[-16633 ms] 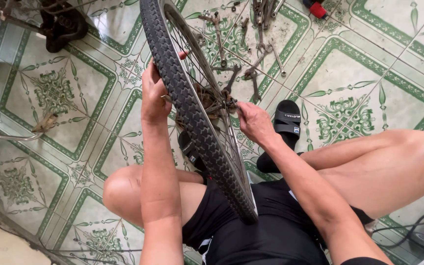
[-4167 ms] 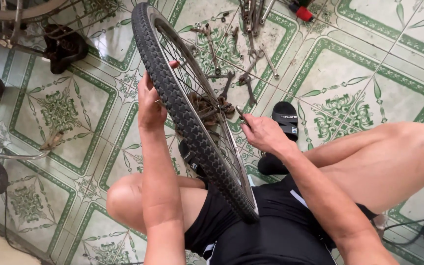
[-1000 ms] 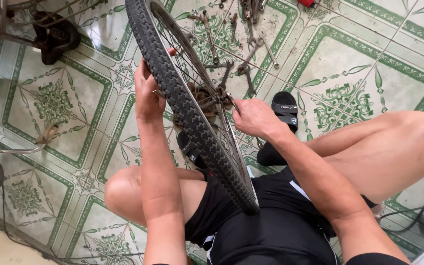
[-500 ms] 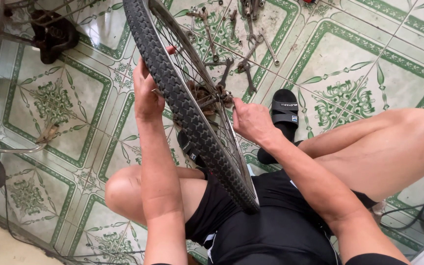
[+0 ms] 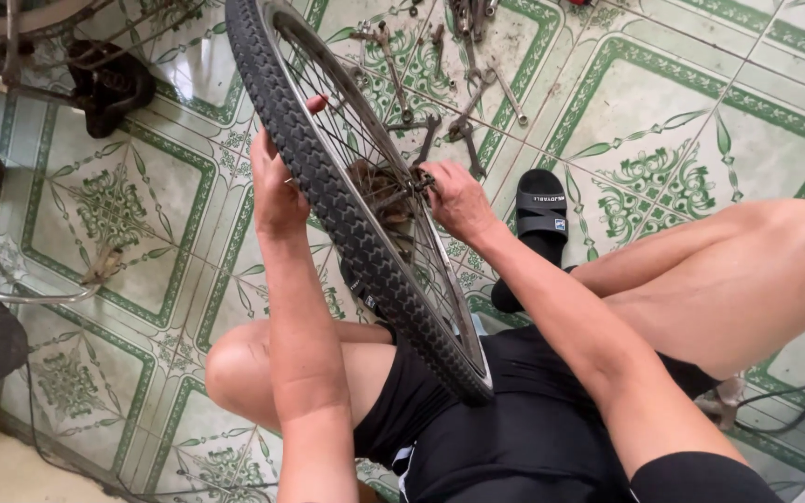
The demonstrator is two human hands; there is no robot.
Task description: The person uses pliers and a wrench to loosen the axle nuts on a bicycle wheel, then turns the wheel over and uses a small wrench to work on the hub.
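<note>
Head view: wheel (image 5: 365, 233) stands upright between the knees. Left hand (image 5: 277, 191) grips its tyre side; right hand (image 5: 454, 196) pinches the hub (image 5: 393, 186), fingers closed. Risk: loose left grip lets the wheel tip onto wrenches (image 5: 458, 102) beyond the right hand, or spokes nip fingers.

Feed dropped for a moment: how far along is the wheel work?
Done: black-tyred spoked bicycle wheel is off any frame, upright on the lap. In hand: left hand steadies the tyre, right hand fingers the rusty hub. Left: metal wrenches lie unused on the floor.
</note>
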